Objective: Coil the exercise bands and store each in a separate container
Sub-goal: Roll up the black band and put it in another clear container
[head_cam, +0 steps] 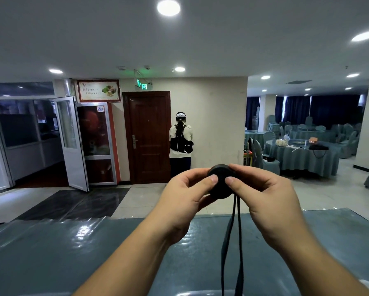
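Both hands hold a partly coiled black exercise band in the air above the worktop.

The left hand (185,197) and the right hand (264,195) pinch the exercise band (221,182) from either side, thumbs pressed on its near face and fingers curled behind it. The wound part is a tight, flat, round roll, matte black, about as wide as the gap between the two thumbs. Two loose strands of the same black strip hang straight down from the roll's lower edge and run out of view at the bottom. Under the forearms lies the worktop (51,253), covered in a glossy grey-blue sheet. Farther off, a person (180,144) stands facing a dark wooden door (148,135), and a round table (297,154) draped in grey-green cloth stands to the right.
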